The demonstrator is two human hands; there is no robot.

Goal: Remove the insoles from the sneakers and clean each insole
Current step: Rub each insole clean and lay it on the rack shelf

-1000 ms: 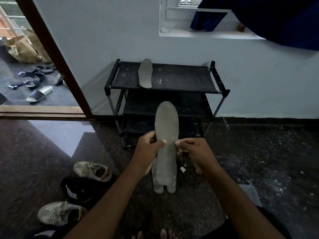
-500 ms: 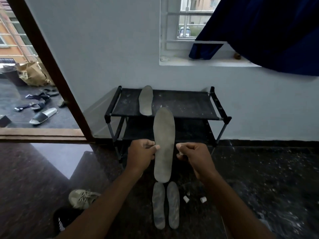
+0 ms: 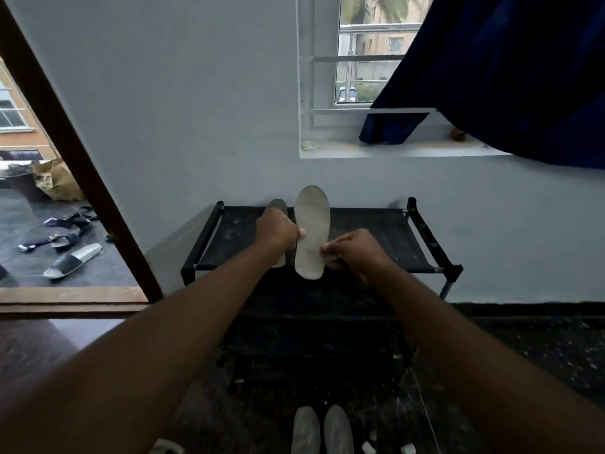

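A pale grey insole (image 3: 311, 231) is held upright in front of a black shoe rack (image 3: 376, 237), with its broad rounded toe end raised above the rack's top shelf and its narrower heel end hanging past the front rail. Its surface is seen to be dull and slightly mottled, with a faint rim traced along the edge, though finer marks or dirt cannot be made out in this view. The insole's left edge is gripped by the left hand (image 3: 278, 232), the thumb being laid across the face and the other fingers curled behind it. The right edge, lower down, is pinched by the right hand (image 3: 355, 253) between the thumb and curled fingers. A second insole (image 3: 276, 206) is laid flat on the top shelf just beside the held one, and most of it is hidden behind the left hand. Two more insoles (image 3: 305, 430) are laid side by side on the dark speckled floor (image 3: 556, 326) below, toe ends towards the rack, and small white bits (image 3: 368, 448) are scattered just to their right. A dark blue curtain (image 3: 523, 77) is draped across the window (image 3: 360, 60) above the rack, and sandals (image 3: 73, 260) are strewn outside the open doorway at the left
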